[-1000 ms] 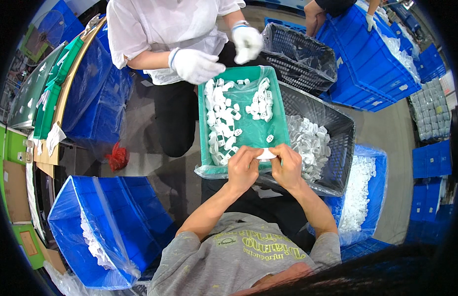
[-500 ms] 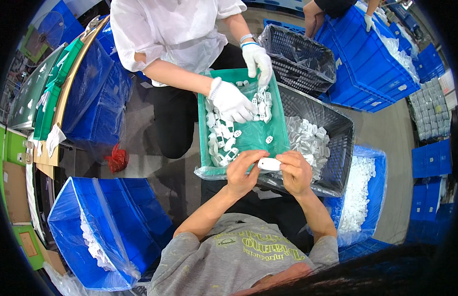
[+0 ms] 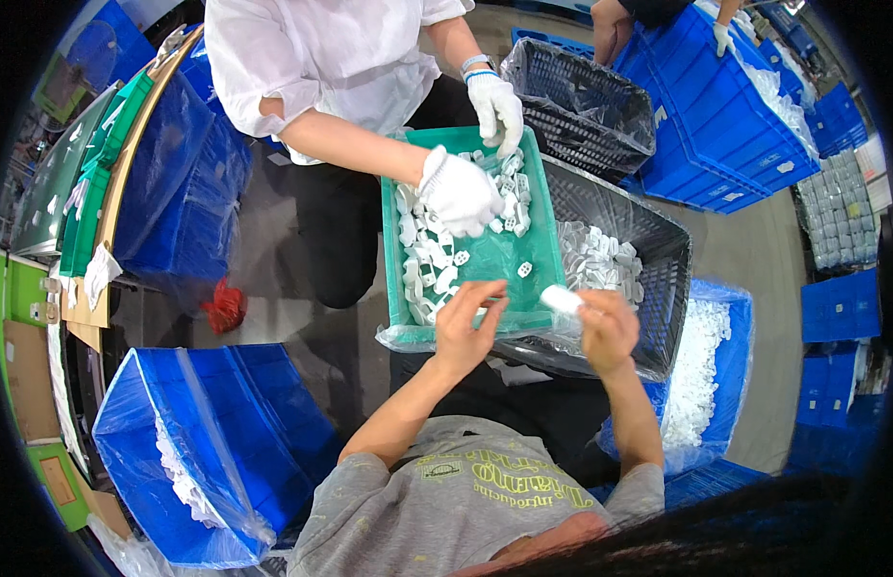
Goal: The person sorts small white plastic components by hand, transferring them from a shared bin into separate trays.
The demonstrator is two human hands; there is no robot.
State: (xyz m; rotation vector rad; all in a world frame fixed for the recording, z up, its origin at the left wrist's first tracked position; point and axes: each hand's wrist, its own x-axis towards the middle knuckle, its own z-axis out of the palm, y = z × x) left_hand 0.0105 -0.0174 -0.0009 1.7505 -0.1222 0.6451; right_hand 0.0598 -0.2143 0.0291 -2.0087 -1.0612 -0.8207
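My right hand pinches a small white oblong plastic piece by one end, above the front right corner of a green tray. Just left of it, my left hand is raised over the tray's near edge, thumb and fingers apart, with nothing visible between them. Small white plastic parts lie along the tray's left side and far right. One small part with several holes sits alone close to my hands. To the right, a black crate holds a pile of whitish pieces.
Opposite me, a co-worker's gloved hands are over the tray's parts. Blue bins with plastic liners stand at left and right, and another black crate is behind. A red bag lies on the floor at left.
My hands have moved apart. The white piece, held between both before, has gone right with my right hand and is tilted now. The co-worker's gloved hand has shifted slightly over the parts.
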